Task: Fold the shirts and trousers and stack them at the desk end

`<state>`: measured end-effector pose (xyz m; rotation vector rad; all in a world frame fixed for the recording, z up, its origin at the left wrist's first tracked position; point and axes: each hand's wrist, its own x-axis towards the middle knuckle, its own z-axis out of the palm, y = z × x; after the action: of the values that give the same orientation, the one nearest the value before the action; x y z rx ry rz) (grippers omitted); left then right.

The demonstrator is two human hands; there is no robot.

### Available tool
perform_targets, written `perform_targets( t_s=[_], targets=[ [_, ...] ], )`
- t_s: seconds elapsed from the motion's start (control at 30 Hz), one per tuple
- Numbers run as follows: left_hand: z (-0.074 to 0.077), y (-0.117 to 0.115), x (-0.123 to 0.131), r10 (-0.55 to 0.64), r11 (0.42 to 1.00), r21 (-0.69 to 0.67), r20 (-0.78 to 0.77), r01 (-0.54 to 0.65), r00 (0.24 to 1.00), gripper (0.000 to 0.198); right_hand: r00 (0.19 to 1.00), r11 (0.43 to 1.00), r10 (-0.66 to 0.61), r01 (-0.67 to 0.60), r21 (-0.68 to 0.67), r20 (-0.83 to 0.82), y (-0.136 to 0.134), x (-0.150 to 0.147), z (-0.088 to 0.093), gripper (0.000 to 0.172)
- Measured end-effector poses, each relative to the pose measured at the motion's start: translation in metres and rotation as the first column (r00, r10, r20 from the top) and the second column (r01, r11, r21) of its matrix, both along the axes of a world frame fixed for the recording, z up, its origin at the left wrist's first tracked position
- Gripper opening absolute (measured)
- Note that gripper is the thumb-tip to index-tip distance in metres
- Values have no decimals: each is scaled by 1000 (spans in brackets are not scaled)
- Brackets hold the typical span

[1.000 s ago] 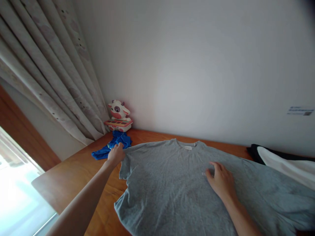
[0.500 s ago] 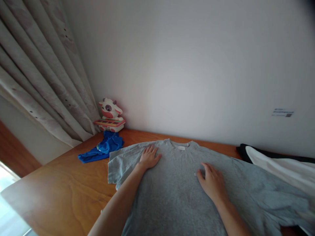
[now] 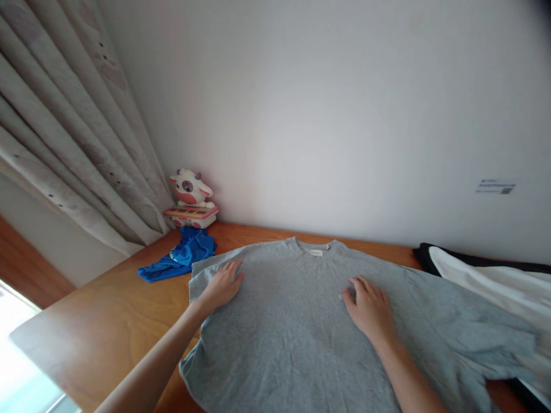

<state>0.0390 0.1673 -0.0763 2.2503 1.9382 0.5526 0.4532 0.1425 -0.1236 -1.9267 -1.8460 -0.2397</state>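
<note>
a: where is the grey t-shirt [image 3: 301, 344] found?
b: it is spread on the wooden table [image 3: 107, 321], collar towards the wall, its far side lapped by a black and white garment [image 3: 486, 269].
a: what has been changed in the last second?
b: the left hand [image 3: 221, 285] was seen at the sleeve edge by the blue cloth [image 3: 181, 258], then near the collar. now it is laid flat on the shoulder, fingers spread, nothing grasped. the right hand [image 3: 370, 310] has hardly been moved: palm down on the chest, nothing gripped.
a: what is meant by that?
b: that sleeve is judged drawn out and flattened; the other side is left rumpled.
</note>
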Motion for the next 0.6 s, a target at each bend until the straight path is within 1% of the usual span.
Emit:
perform_targets(
  t_s=[0.07,0.1,0.17,0.27,0.33,0.37,0.4,0.43,0.47,0.53,0.57,0.6],
  targets=[
    [-9,-21,-26,97,994,-51,-60,-100,993,55,1000,1000,2,-2,-12,4,0,1,-1,41],
    [-13,-30,-39,116,991,-57,-95,-121,989,56,1000,1000,1,-1,-16,4,1,1,-1,41],
    [-17,-42,-59,94,994,-40,-148,-101,984,56,1000,1000,-1,1,-19,1,2,2,-4,43],
    [-12,-47,-74,33,999,-35,-168,-40,985,54,1000,1000,5,-5,-16,-6,3,4,-7,44],
    [-4,-45,-74,66,997,-23,-167,-70,984,51,1000,1000,10,-10,-8,-9,4,5,-9,44],
    [-1,-44,-74,115,993,1,-172,-117,978,50,1000,1000,14,-14,-3,-10,5,5,-10,44],
    [2,-44,-73,193,981,33,-179,-190,965,49,1000,1000,19,-19,2,-11,5,6,-10,44],
    [5,-43,-73,289,957,62,-182,-282,940,51,1000,1000,24,-24,7,-12,5,6,-11,44],
    [7,-42,-74,390,921,70,-172,-384,904,54,1000,1000,28,-28,13,-13,5,6,-11,44],
    [11,-38,-80,552,832,16,-129,-555,824,61,999,999,34,-34,25,-16,5,6,-13,44],
    [13,-36,-84,594,799,-37,-105,-600,797,62,999,999,35,-34,32,-17,5,7,-13,44],
    [14,-32,-89,612,781,-92,-83,-618,787,60,999,999,34,-34,38,-18,5,7,-13,43]
  ],
)
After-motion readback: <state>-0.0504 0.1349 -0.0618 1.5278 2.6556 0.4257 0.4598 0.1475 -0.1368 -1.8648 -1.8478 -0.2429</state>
